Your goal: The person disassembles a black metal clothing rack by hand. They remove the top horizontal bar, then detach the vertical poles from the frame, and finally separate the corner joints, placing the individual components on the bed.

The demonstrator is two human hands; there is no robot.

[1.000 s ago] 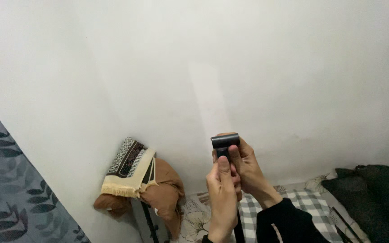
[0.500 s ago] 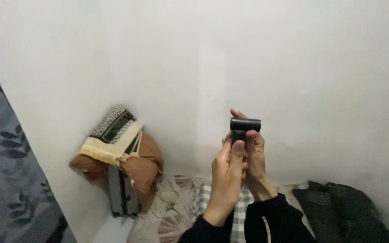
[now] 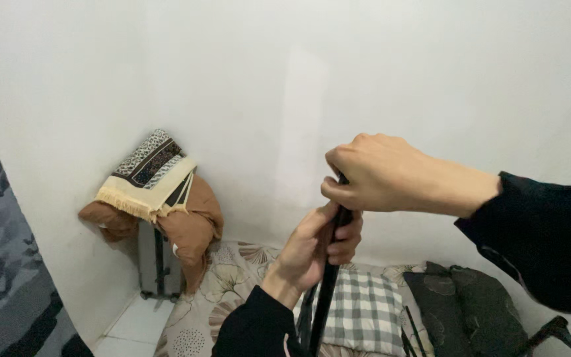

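A black upright pole (image 3: 326,291) stands in front of me, over the bedding. My right hand (image 3: 381,173) is closed over its top end and covers the black head that showed there before. My left hand (image 3: 318,248) grips the pole just below, fingers wrapped around it. Both arms wear black sleeves. Thin black legs or rods (image 3: 410,334) spread out near the pole's lower part.
A white wall is close ahead. A folded patterned rug with a fringe (image 3: 148,173) lies on brown cloth (image 3: 190,228) over a stand in the corner. Below are a floral pillow (image 3: 213,297), a checked pillow (image 3: 365,311) and a dark cushion (image 3: 470,311). A grey leaf-print curtain (image 3: 1,277) hangs at left.
My right hand moved from beside the pole's black head to on top of it, covering it. The view came closer and shifted, and my right arm now reaches in from the right.
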